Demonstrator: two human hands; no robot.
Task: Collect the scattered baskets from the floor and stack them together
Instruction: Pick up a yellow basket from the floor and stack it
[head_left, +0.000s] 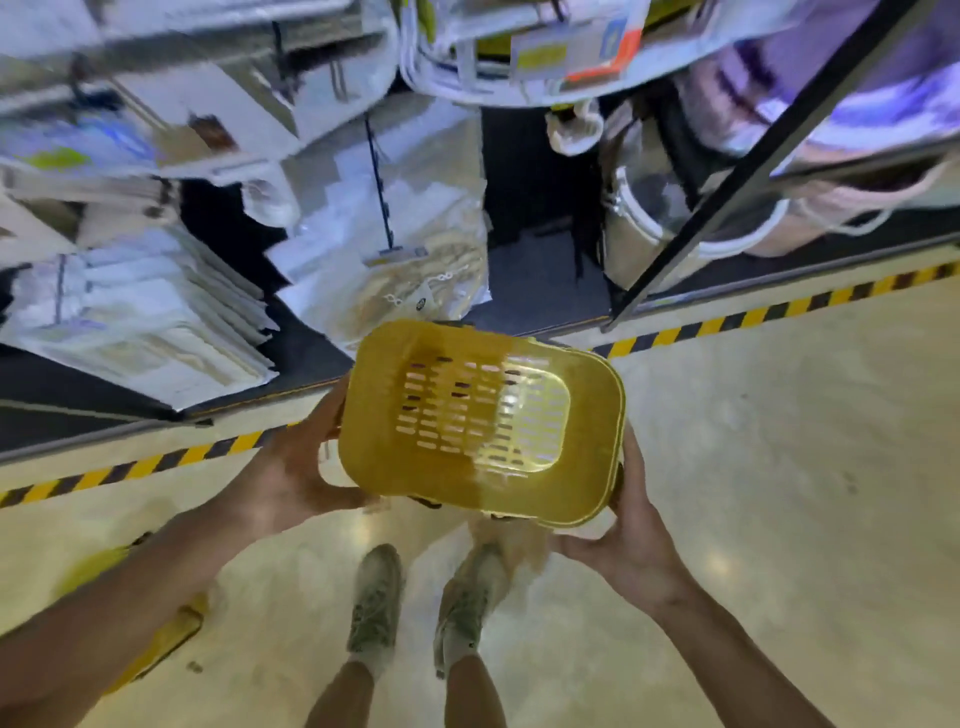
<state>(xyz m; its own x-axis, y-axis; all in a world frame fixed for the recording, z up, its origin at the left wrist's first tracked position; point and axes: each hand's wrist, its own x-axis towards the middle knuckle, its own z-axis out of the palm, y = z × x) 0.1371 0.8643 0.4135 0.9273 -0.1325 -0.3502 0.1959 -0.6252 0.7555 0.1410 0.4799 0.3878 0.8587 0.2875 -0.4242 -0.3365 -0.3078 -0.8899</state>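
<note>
Glossy floor (753, 467), striped tape (779, 306), blurred shelves (145, 312).

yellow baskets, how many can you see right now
2. One yellow basket is held up between the left hand and right hand. A second yellow basket lies on the floor at lower left, mostly hidden by the left forearm. Others may be out of view.
</note>
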